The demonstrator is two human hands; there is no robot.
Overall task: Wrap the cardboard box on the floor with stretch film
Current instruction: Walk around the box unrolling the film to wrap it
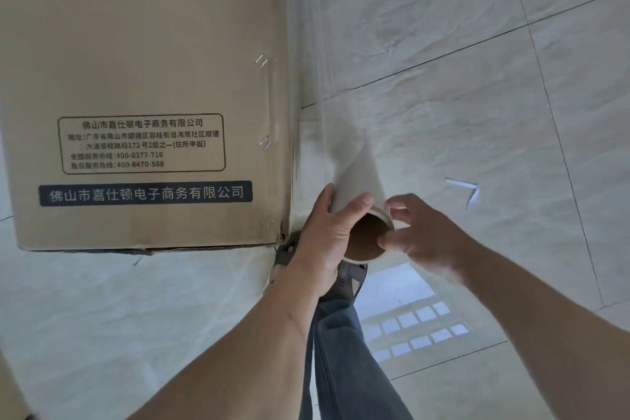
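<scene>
A tall cardboard box (146, 78) with printed black labels stands on the tiled floor and fills the upper left. Just right of its near corner is a roll of stretch film (361, 181) on a brown cardboard core, its open end facing me. My left hand (324, 235) grips the roll from the left, thumb over the top. My right hand (422, 235) holds the core's rim from the right, fingers curled at its edge. A clear sheet of film (306, 54) runs from the roll up along the box's right edge.
Glossy pale floor tiles (477, 95) spread to the right, with a small white scrap (467, 189) lying on them. My leg in jeans (344, 351) and a dark shoe sit below the roll. Another cardboard edge (10, 389) shows at the lower left.
</scene>
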